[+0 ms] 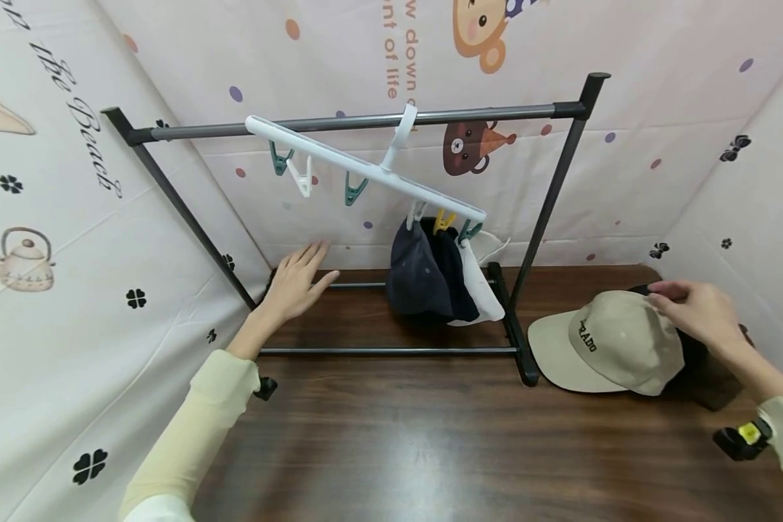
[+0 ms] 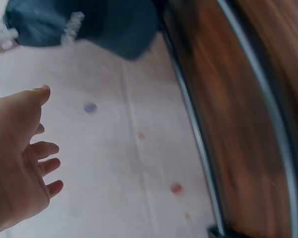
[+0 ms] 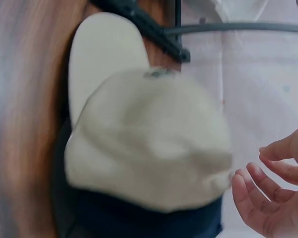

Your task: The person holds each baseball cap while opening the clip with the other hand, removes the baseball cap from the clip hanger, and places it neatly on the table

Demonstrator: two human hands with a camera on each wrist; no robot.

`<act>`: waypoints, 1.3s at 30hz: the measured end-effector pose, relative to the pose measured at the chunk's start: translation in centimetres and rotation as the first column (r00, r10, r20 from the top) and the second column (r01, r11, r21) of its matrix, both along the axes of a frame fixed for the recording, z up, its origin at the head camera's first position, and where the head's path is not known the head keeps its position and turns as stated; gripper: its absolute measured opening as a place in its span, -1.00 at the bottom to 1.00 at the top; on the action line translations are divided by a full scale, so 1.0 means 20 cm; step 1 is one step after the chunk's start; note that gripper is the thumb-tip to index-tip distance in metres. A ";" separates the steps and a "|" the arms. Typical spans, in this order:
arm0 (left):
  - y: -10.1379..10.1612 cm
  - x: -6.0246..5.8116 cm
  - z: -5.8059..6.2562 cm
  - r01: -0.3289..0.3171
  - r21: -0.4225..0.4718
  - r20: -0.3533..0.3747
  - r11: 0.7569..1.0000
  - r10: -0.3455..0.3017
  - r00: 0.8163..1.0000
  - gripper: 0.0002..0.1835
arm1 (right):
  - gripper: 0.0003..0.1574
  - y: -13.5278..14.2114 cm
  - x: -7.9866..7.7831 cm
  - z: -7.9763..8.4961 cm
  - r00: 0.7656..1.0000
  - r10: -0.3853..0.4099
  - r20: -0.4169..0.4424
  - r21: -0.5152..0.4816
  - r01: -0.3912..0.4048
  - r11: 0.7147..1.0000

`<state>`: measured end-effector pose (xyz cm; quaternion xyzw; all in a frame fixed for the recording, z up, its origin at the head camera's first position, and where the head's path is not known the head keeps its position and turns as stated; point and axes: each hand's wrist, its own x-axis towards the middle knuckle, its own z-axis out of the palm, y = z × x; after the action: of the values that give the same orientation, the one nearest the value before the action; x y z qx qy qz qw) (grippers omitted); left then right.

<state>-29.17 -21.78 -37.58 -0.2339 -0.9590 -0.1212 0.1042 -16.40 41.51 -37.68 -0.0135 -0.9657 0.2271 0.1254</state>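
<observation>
A white clip hanger (image 1: 339,160) hangs tilted from the rack's top bar (image 1: 496,114), its right end lower. Clips at that end hold a dark navy cap (image 1: 417,275) and a white cap (image 1: 479,290). My left hand (image 1: 293,286) is spread in the air left of the caps, holding nothing. In the left wrist view the navy cap (image 2: 114,25) shows above that hand. At the right, a beige cap (image 1: 626,344) lies on top of darker caps. My right hand (image 1: 701,312) reaches over its back edge, fingers loosely bent and nothing between them; fingertips are right at the beige cap (image 3: 149,144).
A green clip (image 1: 354,190) and a white clip (image 1: 300,177) hang from the hanger's left half, along with another green one. The rack's black foot (image 1: 525,355) stands beside the cap pile on the brown wooden surface (image 1: 398,428). Printed cloth (image 1: 339,58) covers the back and sides.
</observation>
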 end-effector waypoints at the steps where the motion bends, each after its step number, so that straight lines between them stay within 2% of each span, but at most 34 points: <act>1: 0.03 0.00 0.02 0.019 0.019 -0.002 1.000 -0.019 1.000 -0.24 | -0.66 -0.03 -0.02 0.01 1.000 0.016 -0.013 0.009 -0.016 1.000; 4: 0.14 -0.01 0.07 0.092 0.109 -0.010 0.990 -0.091 0.996 -0.29 | -0.66 -0.15 -0.08 0.05 0.998 0.054 -0.015 0.008 -0.054 0.998; 7: 0.26 -0.02 0.14 0.155 0.212 -0.003 0.965 -0.158 0.987 -0.35 | -0.64 -0.30 -0.14 0.10 0.995 0.103 -0.001 -0.018 -0.103 0.994; 12: 0.45 -0.06 0.27 0.181 0.395 0.111 0.901 -0.243 0.964 -0.40 | -0.60 -0.58 -0.26 0.20 0.977 0.211 0.038 -0.133 -0.204 0.970; 14: 0.52 -0.08 0.31 0.183 0.479 0.166 0.858 -0.293 0.942 -0.41 | -0.60 -0.71 -0.30 0.25 0.967 0.250 0.055 -0.200 -0.234 0.951; 17: 0.60 -0.12 0.36 0.158 0.607 0.241 0.779 -0.370 0.898 -0.43 | -0.60 -0.90 -0.35 0.30 0.946 0.315 0.072 -0.292 -0.282 0.914; 21: 0.68 -0.17 0.39 0.057 0.768 0.329 0.638 -0.470 0.819 -0.45 | -0.55 -1.12 -0.39 0.34 0.908 0.412 0.080 -0.407 -0.347 0.845; 22: 0.69 -0.18 0.39 0.030 0.793 0.343 0.608 -0.487 0.803 -0.45 | -0.52 -1.17 -0.40 0.34 0.898 0.432 0.081 -0.433 -0.358 0.827; 24: 0.71 -0.19 0.39 -0.011 0.826 0.357 0.564 -0.508 0.783 -0.46 | -0.48 -1.26 -0.42 0.35 0.881 0.468 0.077 -0.480 -0.378 0.792; 27: 0.72 -0.20 0.39 -0.039 0.846 0.359 0.532 -0.512 0.780 -0.48 | -0.42 -1.37 -0.44 0.36 0.861 0.500 0.095 -0.523 -0.384 0.761; 29: 0.72 -0.21 0.39 -0.043 0.853 0.354 0.520 -0.516 0.780 -0.49 | -0.38 -1.42 -0.45 0.37 0.860 0.497 0.119 -0.517 -0.374 0.770; 33: 0.72 -0.21 0.39 -0.033 0.862 0.339 0.507 -0.525 0.781 -0.50 | -0.34 -1.48 -0.47 0.36 0.869 0.471 0.150 -0.459 -0.361 0.812; 36: 0.71 -0.21 0.39 -0.020 0.871 0.319 0.491 -0.534 0.783 -0.53 | -0.46 -1.51 -0.48 0.35 0.870 0.478 0.124 -0.444 -0.382 0.811; 39: 0.70 -0.20 0.39 -0.018 0.882 0.303 0.471 -0.536 0.788 -0.56 | -0.63 -1.52 -0.48 0.34 0.860 0.503 0.083 -0.456 -0.416 0.787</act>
<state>-33.15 -7.88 -29.74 -0.2574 -0.7091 -0.6498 -0.0929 -26.04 11.01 -30.94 0.1733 -0.8744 0.4515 -0.0377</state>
